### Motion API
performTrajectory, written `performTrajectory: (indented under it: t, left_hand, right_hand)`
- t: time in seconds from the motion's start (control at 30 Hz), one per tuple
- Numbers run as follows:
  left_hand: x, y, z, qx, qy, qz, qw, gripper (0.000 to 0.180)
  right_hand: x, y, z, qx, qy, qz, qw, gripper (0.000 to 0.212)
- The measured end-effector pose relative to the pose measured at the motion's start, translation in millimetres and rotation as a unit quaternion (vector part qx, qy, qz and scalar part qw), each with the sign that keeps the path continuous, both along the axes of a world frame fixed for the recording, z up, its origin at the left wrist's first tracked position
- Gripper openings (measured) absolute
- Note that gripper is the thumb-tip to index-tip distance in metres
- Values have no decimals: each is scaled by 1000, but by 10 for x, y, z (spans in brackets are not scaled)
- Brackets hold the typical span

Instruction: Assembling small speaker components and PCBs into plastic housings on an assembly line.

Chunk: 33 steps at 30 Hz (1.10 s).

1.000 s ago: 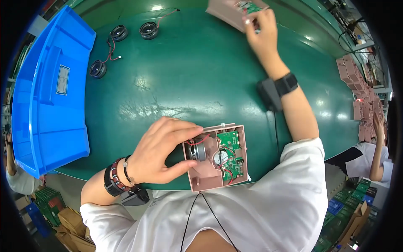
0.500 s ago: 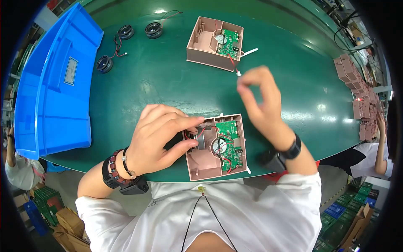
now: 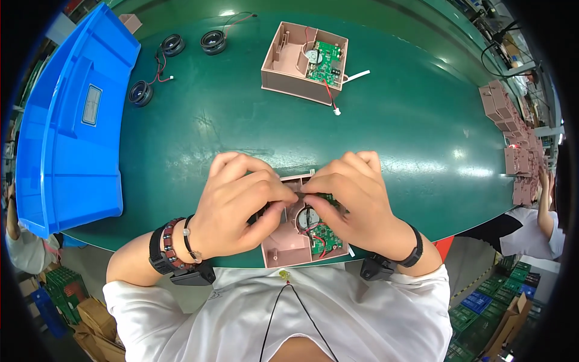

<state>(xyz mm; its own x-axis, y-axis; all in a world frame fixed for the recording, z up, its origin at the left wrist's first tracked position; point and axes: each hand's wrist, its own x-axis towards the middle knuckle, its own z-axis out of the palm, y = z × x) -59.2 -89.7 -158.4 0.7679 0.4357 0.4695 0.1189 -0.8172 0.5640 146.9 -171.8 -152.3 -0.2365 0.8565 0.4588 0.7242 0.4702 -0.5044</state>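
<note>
Right in front of me on the table lies an open pinkish-brown plastic housing, with a green circuit board, red and black wires and a round silver part inside. Over its far half, my left hand and my right hand meet with pinched fingertips almost touching. Whatever they pinch is small and mostly hidden by the fingers. The left hand covers the housing's left side, the right hand part of the board. Further off stands a second open housing with a similar board and a white plug on red wire.
A large blue bin stands on the left. Beside it lie three round black speakers, with thin wires trailing. Several pinkish-brown housings are stacked at the far right, where another person's hand shows. The green table curves around me.
My right hand has come from beside the second housing's plug to the near housing, joining my left hand. The far plug now lies on the table. The view has shifted slightly.
</note>
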Motion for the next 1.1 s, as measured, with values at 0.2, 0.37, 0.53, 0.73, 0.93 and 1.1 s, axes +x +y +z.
performTrajectory:
  t: [0.2,0.37,0.53,0.73,0.93,1.1]
  left_hand:
    - [27,-20,37,63,10,41,997,23]
    - [36,-22,3,68,23,74,995,25]
    - [32,-23,-13,47,33,71,996,21]
    - [20,-28,21,89,58,58,993,24]
    - [41,-63,64,115,61,58,990,30]
    - [-18,-69,53,122,48,56,990,31]
  right_hand:
    - [25,-40,42,8,-54,-16,998,21]
    - [-7,-50,33,14,-70,-48,996,19]
    - [-35,-54,13,8,-55,-69,996,18]
    - [-24,-63,-2,11,-82,-54,995,16]
    - [-16,-89,45,1,-127,-40,991,16]
    - [28,-69,83,54,-125,-35,990,10]
